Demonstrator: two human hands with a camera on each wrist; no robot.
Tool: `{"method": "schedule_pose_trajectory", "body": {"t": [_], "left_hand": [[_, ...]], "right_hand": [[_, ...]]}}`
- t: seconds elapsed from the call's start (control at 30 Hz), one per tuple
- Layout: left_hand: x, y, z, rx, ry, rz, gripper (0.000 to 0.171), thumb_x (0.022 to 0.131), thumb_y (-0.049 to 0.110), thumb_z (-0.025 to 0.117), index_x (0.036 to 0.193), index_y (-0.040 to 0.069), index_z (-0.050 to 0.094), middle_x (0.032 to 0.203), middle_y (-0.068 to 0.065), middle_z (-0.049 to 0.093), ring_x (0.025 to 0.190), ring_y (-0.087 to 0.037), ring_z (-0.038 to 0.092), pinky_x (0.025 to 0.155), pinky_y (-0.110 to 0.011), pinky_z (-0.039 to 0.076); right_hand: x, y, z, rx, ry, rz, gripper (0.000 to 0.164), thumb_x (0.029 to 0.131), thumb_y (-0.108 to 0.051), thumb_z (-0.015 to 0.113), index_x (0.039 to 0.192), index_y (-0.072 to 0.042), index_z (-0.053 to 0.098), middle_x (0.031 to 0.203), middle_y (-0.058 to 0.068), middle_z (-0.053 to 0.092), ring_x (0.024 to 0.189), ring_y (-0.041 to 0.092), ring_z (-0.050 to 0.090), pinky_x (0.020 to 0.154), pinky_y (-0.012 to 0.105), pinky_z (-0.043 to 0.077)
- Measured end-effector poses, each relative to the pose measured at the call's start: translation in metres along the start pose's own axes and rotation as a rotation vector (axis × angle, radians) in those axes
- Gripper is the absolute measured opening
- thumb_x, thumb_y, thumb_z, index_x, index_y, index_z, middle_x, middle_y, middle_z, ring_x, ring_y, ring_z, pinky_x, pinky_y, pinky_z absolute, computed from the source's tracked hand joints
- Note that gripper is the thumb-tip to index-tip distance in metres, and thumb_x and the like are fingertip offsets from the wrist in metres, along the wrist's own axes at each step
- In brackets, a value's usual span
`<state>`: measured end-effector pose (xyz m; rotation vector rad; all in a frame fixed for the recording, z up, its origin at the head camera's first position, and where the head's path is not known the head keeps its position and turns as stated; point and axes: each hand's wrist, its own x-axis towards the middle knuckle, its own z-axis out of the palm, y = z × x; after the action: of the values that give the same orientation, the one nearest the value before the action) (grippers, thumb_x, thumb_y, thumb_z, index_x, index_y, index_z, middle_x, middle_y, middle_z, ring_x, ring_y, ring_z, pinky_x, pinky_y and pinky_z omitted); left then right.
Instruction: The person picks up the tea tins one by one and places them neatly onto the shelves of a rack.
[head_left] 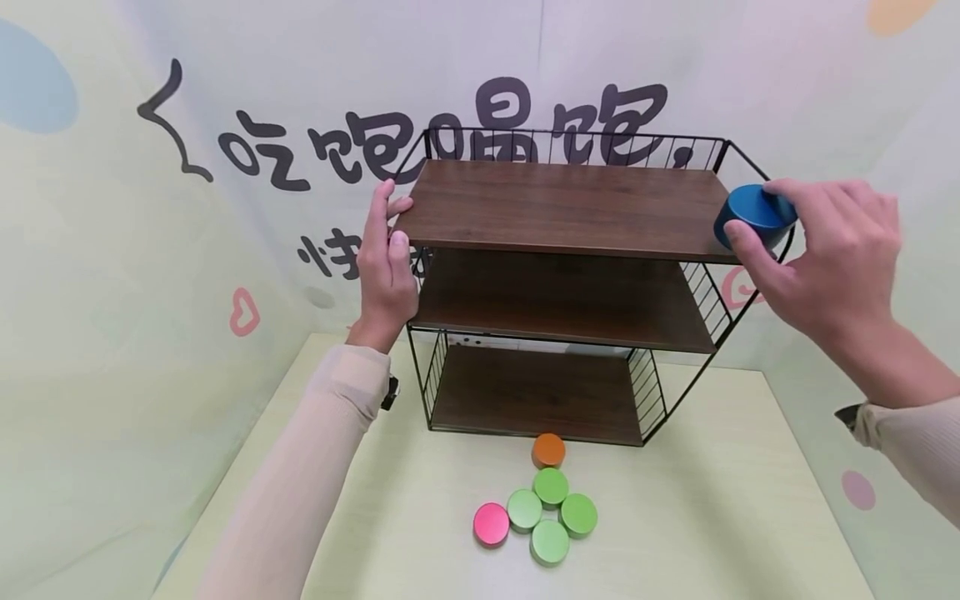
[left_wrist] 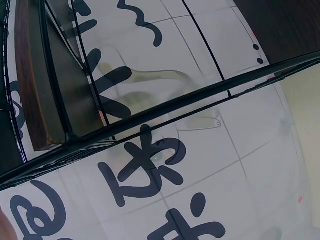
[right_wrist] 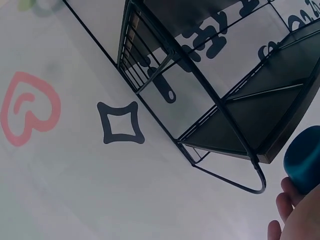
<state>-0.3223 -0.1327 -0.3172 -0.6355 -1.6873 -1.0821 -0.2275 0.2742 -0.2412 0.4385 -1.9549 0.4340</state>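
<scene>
My right hand (head_left: 843,250) pinches a short, shiny blue round tin (head_left: 753,212) between thumb and fingers. It overlaps the front right corner of the top board (head_left: 562,208) in the head view. The right wrist view has the blue tin (right_wrist: 305,157) beside the rack's corner, with the fingertips (right_wrist: 285,204) under it. At the rack's other end, my left hand (head_left: 388,275) grips the left edge of the top board, a finger over it and the thumb at the front corner. The rack (head_left: 543,437) has dark wood boards in a black wire frame.
On the pale table (head_left: 720,500), before the rack, lie smaller round tins: one orange (head_left: 549,450), one pink (head_left: 491,525) and several green (head_left: 579,515) in a cluster. A printed cloth (head_left: 247,217) with large dark characters hangs behind and at the sides.
</scene>
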Motion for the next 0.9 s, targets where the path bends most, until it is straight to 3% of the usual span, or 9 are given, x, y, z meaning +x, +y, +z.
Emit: {"method": "schedule_pose_trajectory", "body": {"t": [0.17,0.4,0.57,0.9], "left_hand": [[-0.001,0.000,-0.001,-0.006,0.005,0.000,0.056,0.095,0.021,0.030,0.144,-0.005,0.043,0.127,-0.018,0.062,0.123,-0.021,0.056,0.061,-0.032,0.031],[0.000,0.000,0.000,-0.006,0.010,0.004,0.056,0.095,0.021,0.030,0.144,-0.004,0.044,0.127,-0.018,0.063,0.123,-0.021,0.056,0.064,-0.031,0.032],[0.000,0.001,0.000,-0.001,0.013,0.003,0.056,0.095,0.020,0.030,0.143,-0.004,0.044,0.126,-0.018,0.063,0.123,-0.021,0.056,0.060,-0.030,0.030],[0.000,0.001,0.000,-0.008,0.017,0.003,0.057,0.095,0.021,0.030,0.144,-0.004,0.044,0.126,-0.017,0.063,0.123,-0.022,0.056,0.066,-0.032,0.032]], "right_hand": [[0.001,0.003,0.004,0.002,-0.035,0.046,0.069,0.085,-0.055,0.056,0.108,0.009,0.068,0.094,0.030,0.066,0.094,0.048,0.051,0.083,0.054,0.029],[0.000,0.010,0.005,-0.002,-0.063,0.073,0.067,0.085,-0.052,0.058,0.110,0.009,0.067,0.097,0.030,0.066,0.103,0.048,0.049,0.090,0.053,0.028],[-0.004,0.011,0.005,0.001,-0.055,0.081,0.062,0.085,-0.048,0.060,0.108,0.009,0.067,0.096,0.029,0.066,0.108,0.046,0.050,0.091,0.053,0.028],[-0.009,0.015,0.009,0.009,-0.026,0.069,0.061,0.086,-0.047,0.055,0.108,0.008,0.067,0.101,0.029,0.067,0.117,0.044,0.052,0.096,0.052,0.030]]}}
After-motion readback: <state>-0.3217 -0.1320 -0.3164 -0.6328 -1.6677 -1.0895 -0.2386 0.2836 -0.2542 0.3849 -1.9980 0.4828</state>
